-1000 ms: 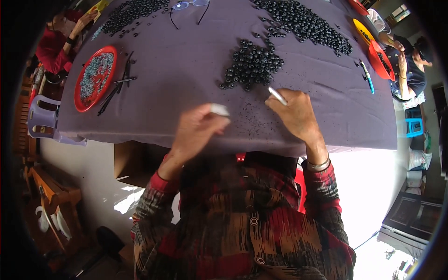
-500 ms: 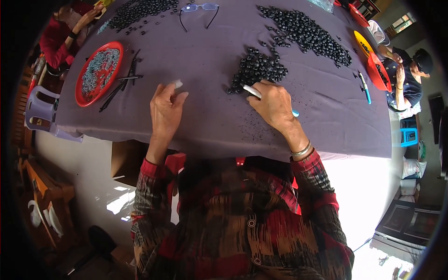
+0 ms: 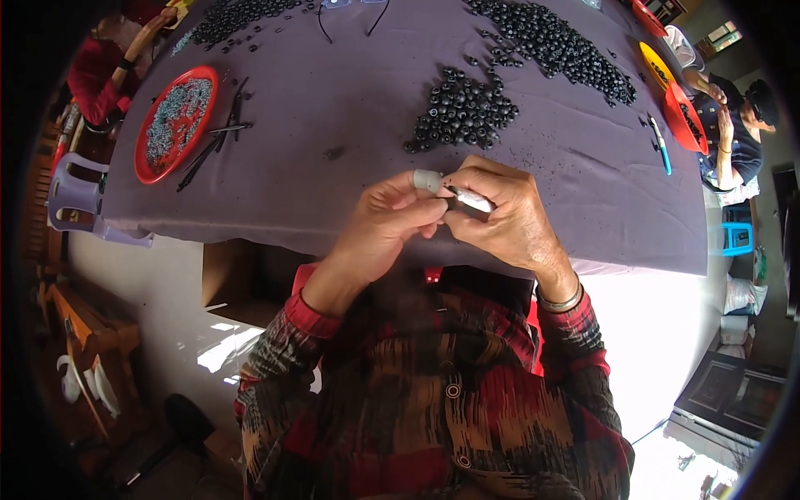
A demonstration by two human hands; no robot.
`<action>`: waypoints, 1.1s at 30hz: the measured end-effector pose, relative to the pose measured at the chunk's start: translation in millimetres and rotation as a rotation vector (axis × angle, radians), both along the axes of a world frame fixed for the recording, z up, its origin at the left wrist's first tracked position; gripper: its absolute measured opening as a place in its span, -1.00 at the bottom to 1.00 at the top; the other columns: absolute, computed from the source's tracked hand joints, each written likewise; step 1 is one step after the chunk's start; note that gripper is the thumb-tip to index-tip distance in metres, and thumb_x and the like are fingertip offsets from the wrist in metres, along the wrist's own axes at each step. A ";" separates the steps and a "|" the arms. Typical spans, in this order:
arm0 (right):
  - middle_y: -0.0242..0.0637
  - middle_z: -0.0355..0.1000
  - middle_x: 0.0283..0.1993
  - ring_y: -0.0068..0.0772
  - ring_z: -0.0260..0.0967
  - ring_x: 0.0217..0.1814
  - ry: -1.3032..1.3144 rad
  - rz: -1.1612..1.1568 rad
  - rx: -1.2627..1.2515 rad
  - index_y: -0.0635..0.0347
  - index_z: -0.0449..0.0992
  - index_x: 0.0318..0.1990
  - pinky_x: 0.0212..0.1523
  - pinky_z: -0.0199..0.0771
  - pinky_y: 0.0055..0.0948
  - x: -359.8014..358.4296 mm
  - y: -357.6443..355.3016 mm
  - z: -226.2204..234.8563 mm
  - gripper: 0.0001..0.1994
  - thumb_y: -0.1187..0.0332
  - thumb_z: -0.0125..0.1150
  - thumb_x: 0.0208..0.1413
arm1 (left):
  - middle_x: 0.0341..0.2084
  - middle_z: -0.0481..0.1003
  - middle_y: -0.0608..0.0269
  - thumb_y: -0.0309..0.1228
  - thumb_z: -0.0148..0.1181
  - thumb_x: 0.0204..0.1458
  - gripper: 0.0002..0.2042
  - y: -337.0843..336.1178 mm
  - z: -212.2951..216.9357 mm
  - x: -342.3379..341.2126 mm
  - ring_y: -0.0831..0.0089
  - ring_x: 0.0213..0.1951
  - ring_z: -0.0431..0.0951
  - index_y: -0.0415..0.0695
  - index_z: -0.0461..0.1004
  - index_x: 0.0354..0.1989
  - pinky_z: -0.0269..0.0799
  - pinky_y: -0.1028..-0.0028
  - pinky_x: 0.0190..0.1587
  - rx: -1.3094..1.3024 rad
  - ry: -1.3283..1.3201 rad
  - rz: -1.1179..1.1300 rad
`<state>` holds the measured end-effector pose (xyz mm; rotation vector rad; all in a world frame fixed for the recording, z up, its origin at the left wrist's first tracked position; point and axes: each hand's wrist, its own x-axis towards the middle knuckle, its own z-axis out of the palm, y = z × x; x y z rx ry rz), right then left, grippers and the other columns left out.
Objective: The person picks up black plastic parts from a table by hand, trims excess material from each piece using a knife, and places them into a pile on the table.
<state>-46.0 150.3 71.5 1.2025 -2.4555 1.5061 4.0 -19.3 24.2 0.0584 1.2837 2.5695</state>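
My left hand [image 3: 387, 221] and my right hand [image 3: 504, 217] meet in front of my chest, over the near edge of the purple-covered table [image 3: 333, 100]. The left fingers pinch a small pale cap-like piece [image 3: 427, 179]. The right hand grips a thin white tool [image 3: 467, 198] whose tip points at that piece. A heap of small black beads [image 3: 462, 112] lies on the cloth just beyond my hands.
A red tray of greyish beads [image 3: 173, 123] with dark thin tools [image 3: 215, 142] beside it sits far left. A long band of black beads [image 3: 554, 42] runs at the back right near red and yellow bowls [image 3: 667, 83]. Other people sit at both table ends.
Both hands have lifted off the cloth and come together in front of me; half a second ago they were apart on the table, the right by the bead heap.
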 end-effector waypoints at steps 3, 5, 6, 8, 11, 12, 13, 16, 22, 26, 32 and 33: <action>-0.33 0.40 -0.46 -0.46 0.41 -0.45 -0.123 0.086 -0.048 0.24 0.54 -0.30 -0.41 0.40 -0.51 -1.9 6.0 -1.2 -0.77 0.57 0.32 -0.21 | -0.31 0.50 0.38 -0.50 0.11 0.07 -0.85 3.8 -4.4 -1.4 0.65 -0.37 0.41 -0.10 0.46 -0.17 0.32 0.61 -0.34 0.201 0.017 -0.056; -0.35 0.40 -0.46 -0.51 0.41 -0.45 -0.159 0.102 -0.074 0.26 0.54 -0.29 -0.39 0.40 -0.53 -1.3 7.5 -2.1 -0.78 0.56 0.33 -0.19 | -0.31 0.47 0.37 -0.49 0.09 0.09 -0.84 3.7 -6.5 0.5 0.62 -0.38 0.42 -0.13 0.44 -0.15 0.34 0.60 -0.33 0.213 0.005 -0.083; -0.37 0.41 -0.45 -0.55 0.40 -0.44 -0.193 0.119 -0.095 0.27 0.55 -0.29 -0.38 0.40 -0.55 -0.7 7.8 -2.8 -0.78 0.55 0.34 -0.17 | -0.31 0.45 0.35 -0.48 0.07 0.11 -0.84 3.3 -7.8 1.7 0.60 -0.39 0.43 -0.16 0.41 -0.14 0.35 0.58 -0.32 0.230 -0.004 -0.109; -0.37 0.40 -0.43 -0.56 0.39 -0.42 -0.296 0.138 -0.120 0.30 0.54 -0.30 -0.37 0.40 -0.57 -0.2 9.2 -5.5 -0.81 0.58 0.33 -0.15 | -0.30 0.45 0.34 -0.48 0.07 0.10 -0.84 2.8 -10.6 2.2 0.58 -0.38 0.43 -0.16 0.41 -0.14 0.37 0.57 -0.31 0.228 -0.004 -0.109; -0.36 0.39 -0.40 -0.57 0.39 -0.38 -0.432 0.184 -0.160 0.34 0.54 -0.32 -0.34 0.42 -0.59 -2.6 11.2 -7.8 -0.86 0.62 0.29 -0.09 | -0.29 0.44 0.32 -0.47 0.07 0.10 -0.84 2.6 -11.0 1.6 0.57 -0.37 0.43 -0.16 0.40 -0.14 0.37 0.56 -0.30 0.234 0.009 -0.131; -0.35 0.39 -0.39 -0.57 0.39 -0.36 -0.468 0.216 -0.179 0.36 0.53 -0.32 -0.32 0.42 -0.59 -3.5 11.4 -8.2 -0.88 0.62 0.27 -0.07 | -0.30 0.43 0.32 -0.47 0.07 0.10 -0.84 2.2 -11.0 1.6 0.57 -0.36 0.42 -0.16 0.39 -0.15 0.36 0.56 -0.31 0.237 0.019 -0.149; -0.35 0.39 -0.39 -0.57 0.39 -0.36 -0.468 0.215 -0.178 0.36 0.53 -0.32 -0.32 0.42 -0.59 -3.7 10.5 -8.7 -0.88 0.62 0.27 -0.07 | -0.30 0.43 0.32 -0.47 0.07 0.10 -0.84 1.4 -12.0 1.1 0.57 -0.36 0.42 -0.16 0.39 -0.15 0.36 0.56 -0.31 0.238 0.018 -0.150; -0.36 0.38 -0.41 -0.57 0.39 -0.36 -0.563 0.227 -0.221 0.35 0.54 -0.32 -0.30 0.41 -0.58 -3.6 6.6 -9.7 -0.90 0.59 0.26 -0.03 | -0.32 0.40 0.34 -0.47 0.07 0.10 -0.85 -0.7 -13.7 1.0 0.57 -0.36 0.38 -0.16 0.38 -0.16 0.33 0.57 -0.32 0.260 0.009 -0.168; -0.26 0.45 -0.35 -0.51 0.35 -0.35 -0.166 -0.079 0.015 0.34 0.50 -0.23 -0.27 0.37 -0.52 -6.0 13.2 -1.5 -0.81 0.39 0.20 0.07 | -0.41 0.40 0.36 -0.47 0.08 0.10 -0.88 -0.8 -11.1 1.8 0.57 -0.36 0.33 -0.12 0.40 -0.20 0.28 0.55 -0.31 0.257 -0.034 -0.100; -0.17 0.45 -0.32 -0.41 0.38 -0.35 -0.107 -0.023 0.037 0.32 0.45 -0.12 -0.28 0.39 -0.48 5.6 18.9 -1.4 -0.74 0.32 0.12 0.14 | -0.40 0.43 0.37 -0.48 0.08 0.11 -0.91 -3.1 -14.4 1.0 0.56 -0.35 0.33 -0.08 0.42 -0.22 0.28 0.54 -0.30 0.353 0.013 -0.015; -0.23 0.43 -0.41 -0.33 0.37 -0.47 0.103 0.039 0.024 0.27 0.47 -0.15 -0.44 0.39 -0.45 12.6 13.2 -14.5 -0.77 0.40 0.24 0.03 | -0.31 0.48 0.32 -0.50 0.05 0.12 -0.88 -3.1 -24.8 2.1 0.55 -0.27 0.45 -0.09 0.43 -0.19 0.39 0.50 -0.26 0.439 0.031 -0.027; -0.24 0.44 -0.41 -0.29 0.36 -0.50 0.142 0.012 0.053 0.24 0.49 -0.17 -0.50 0.39 -0.43 13.2 13.0 -15.0 -0.75 0.37 0.27 -0.01 | -0.29 0.48 0.31 -0.50 0.05 0.12 -0.87 -2.8 -26.4 1.5 0.54 -0.24 0.47 -0.09 0.43 -0.17 0.41 0.49 -0.25 0.465 0.032 -0.038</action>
